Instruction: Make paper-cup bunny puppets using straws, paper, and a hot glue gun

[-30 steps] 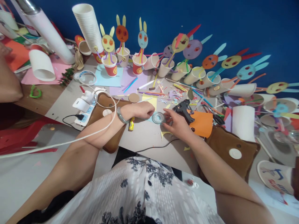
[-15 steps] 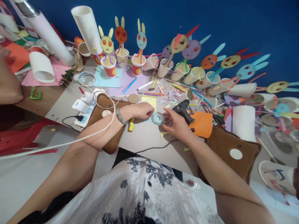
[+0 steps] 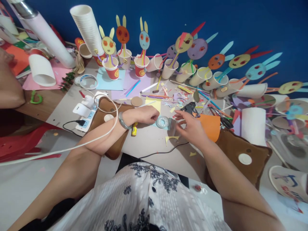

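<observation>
My left hand point(image 3: 148, 115) is closed at the left side of a clear tape roll point(image 3: 162, 122); its curled fingertips are hidden, and I cannot make out what they hold. A piece of light blue paper point(image 3: 167, 124) lies under the roll. To the right, my right hand point(image 3: 187, 125) has its fingers apart and nothing visible between them. Just beyond it is a black glue gun point(image 3: 189, 107), partly covered by the hand. An orange sheet point(image 3: 210, 126) lies to its right. Below the roll is a yellow paper scrap point(image 3: 172, 138).
Paper cups with rabbit faces point(image 3: 113, 70) line the blue wall. A power strip point(image 3: 84, 123), a white cable point(image 3: 96, 138) and brown cushions point(image 3: 237, 154) flank the work area. Scissors point(image 3: 226, 122) lie at the right. Another person's arm point(image 3: 11, 83) is at the far left.
My right hand has moved right, away from the tape roll, and now covers more of the glue gun. My left hand has stayed nearly still.
</observation>
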The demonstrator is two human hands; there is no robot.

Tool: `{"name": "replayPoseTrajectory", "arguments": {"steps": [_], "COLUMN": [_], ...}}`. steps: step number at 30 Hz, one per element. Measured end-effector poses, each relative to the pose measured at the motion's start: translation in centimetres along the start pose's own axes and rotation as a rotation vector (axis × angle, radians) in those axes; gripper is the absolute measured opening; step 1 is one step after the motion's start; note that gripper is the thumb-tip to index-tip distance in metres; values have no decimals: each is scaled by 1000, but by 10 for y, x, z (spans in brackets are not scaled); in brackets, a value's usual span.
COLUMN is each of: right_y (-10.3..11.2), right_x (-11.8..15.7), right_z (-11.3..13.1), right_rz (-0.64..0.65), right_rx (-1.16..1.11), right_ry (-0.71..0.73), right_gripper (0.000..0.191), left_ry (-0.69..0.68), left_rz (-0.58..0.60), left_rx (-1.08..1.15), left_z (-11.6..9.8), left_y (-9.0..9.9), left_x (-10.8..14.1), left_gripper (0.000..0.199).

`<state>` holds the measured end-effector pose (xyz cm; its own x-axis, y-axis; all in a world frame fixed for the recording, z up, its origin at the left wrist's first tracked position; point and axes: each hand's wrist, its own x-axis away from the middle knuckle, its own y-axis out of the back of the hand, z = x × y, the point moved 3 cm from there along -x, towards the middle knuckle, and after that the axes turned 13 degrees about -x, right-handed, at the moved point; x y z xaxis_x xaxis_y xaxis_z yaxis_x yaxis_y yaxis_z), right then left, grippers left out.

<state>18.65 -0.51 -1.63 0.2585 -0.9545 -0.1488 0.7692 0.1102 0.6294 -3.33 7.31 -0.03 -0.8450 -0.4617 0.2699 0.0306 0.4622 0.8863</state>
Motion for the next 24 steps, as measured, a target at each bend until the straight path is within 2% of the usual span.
{"name": "replayPoseTrajectory", "arguments": {"steps": [5,10,19,24], "right_y": [25,30,45,27], "right_x": [3,9,13,12], "right_z": [9,9,-3,5], "right_rz": [-53,-3,0,78], "right_rx": [183,295,415,389], "right_ry": [-1,-22,-44,100], "right_gripper": [41,35,32,24], "left_ry": [-66,-76,-88,-121], "left_rz": [-81,-163,-81,-58], "left_rx": [-34,-211,-556,-591], "left_z": [-3,-15,-54,-64], "left_y": [-3,1,-7,-13], "left_x": [-2,1,7,8], "left_gripper": [12,18,25,28]}}
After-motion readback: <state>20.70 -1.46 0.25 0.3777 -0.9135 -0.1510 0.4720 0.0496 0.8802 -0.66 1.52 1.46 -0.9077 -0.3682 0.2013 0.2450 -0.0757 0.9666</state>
